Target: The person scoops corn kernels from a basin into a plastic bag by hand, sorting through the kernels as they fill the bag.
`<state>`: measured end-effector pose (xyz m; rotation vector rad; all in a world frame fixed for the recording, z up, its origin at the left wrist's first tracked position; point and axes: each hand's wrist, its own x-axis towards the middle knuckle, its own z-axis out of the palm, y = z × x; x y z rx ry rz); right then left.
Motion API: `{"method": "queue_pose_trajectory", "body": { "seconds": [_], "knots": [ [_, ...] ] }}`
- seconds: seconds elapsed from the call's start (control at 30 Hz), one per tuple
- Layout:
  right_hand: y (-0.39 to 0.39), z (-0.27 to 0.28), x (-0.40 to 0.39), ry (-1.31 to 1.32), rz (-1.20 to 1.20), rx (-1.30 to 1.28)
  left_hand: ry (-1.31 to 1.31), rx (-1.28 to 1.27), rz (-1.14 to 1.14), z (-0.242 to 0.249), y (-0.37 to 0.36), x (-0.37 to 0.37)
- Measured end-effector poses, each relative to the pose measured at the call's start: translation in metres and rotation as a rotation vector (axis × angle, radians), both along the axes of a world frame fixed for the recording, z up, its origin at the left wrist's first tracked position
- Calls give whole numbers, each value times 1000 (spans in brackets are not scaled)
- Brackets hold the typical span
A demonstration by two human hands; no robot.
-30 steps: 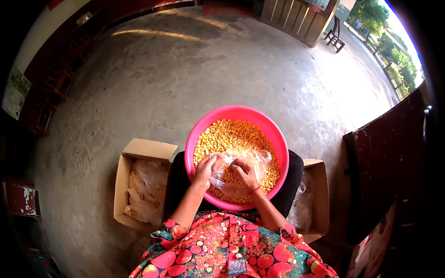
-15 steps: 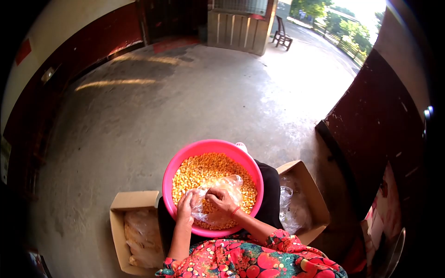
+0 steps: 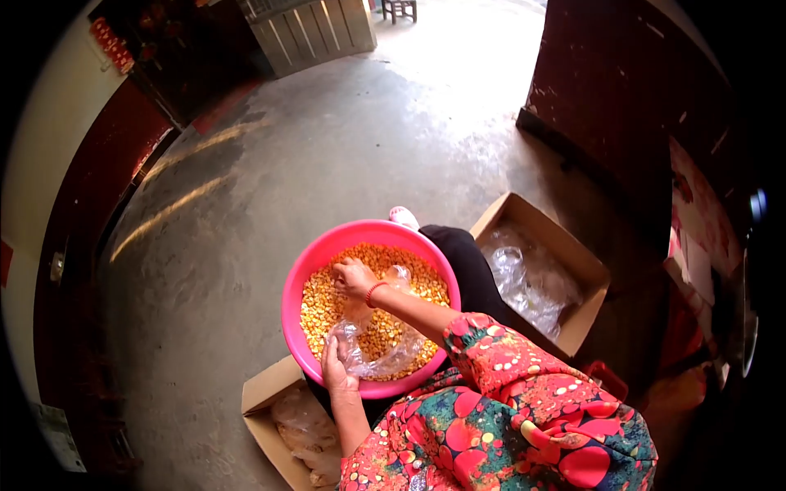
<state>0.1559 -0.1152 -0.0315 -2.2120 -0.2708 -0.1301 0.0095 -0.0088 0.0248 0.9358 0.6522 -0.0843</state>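
A pink basin (image 3: 292,327) full of yellow corn kernels (image 3: 321,314) rests at my lap. Low in the basin, my left hand (image 3: 337,368) grips the edge of a clear plastic bag (image 3: 350,350), which lies across the kernels. My right hand (image 3: 354,278), with a red band at the wrist, is over the kernels at the basin's upper left, its fingers bent together and pointing left. Whether anything is between those fingers is too small to make out.
A cardboard box (image 3: 260,388) with filled plastic bags stands at the lower left. Another box (image 3: 588,315) with clear bags (image 3: 509,270) is at the right. A foot (image 3: 403,217) shows beyond the basin. A stool (image 3: 399,8) stands far off near the bright doorway.
My right hand has moved away from my left hand, up and left over the kernels. The bag has stretched out between them. The view has turned and shifted.
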Motion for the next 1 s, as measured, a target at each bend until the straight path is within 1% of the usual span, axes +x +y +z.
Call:
{"method": "queue_pose_trajectory", "body": {
  "seconds": [0.03,0.07,0.13,0.17,0.2,0.27,0.37,0.43,0.53,0.57,0.6,0.67,0.7,0.73,0.8,0.83,0.87,0.93,1.0],
  "knots": [
    [2,0,-1,46,-59,-164,-29,3,-40,-4,3,0],
    [4,-2,-4,50,-88,-238,-29,19,-65,-6,3,-2],
    [10,-17,-16,-195,-142,-341,61,98,-34,-3,0,-2],
    [13,-22,-21,-169,-96,-366,35,114,-71,-11,5,-2],
    [11,-15,-25,-149,-52,-395,46,116,-80,-16,10,-1],
    [6,-16,-26,-136,15,-348,-41,21,-134,-25,14,0],
    [0,-11,-28,-121,33,-332,23,82,-124,-18,8,2],
    [-1,-14,-28,-168,50,-206,47,142,-107,-19,9,3],
    [-2,-15,-27,-171,62,-116,39,135,-145,-29,16,3],
    [-3,-18,-24,-146,92,-53,-16,73,-178,-41,25,3],
    [-4,-17,-24,-148,93,-48,-18,78,-176,-41,25,4],
    [-9,-14,-25,-104,110,116,3,109,-145,-43,23,3],
    [-11,-15,-21,-51,145,123,12,111,-132,-41,22,3],
    [-11,-15,-17,-53,149,123,10,111,-128,-39,22,2],
    [-9,-16,-9,111,-66,327,-4,117,-160,-38,21,2],
    [-6,-23,-3,94,-148,473,-8,114,-158,-37,21,2],
    [-5,-26,1,91,-148,469,-1,139,-151,-35,20,1],
    [-8,-26,10,257,-325,791,0,156,-150,-24,13,0],
    [-11,-36,21,266,-368,909,33,183,-58,-15,-2,1]
  ]
}}
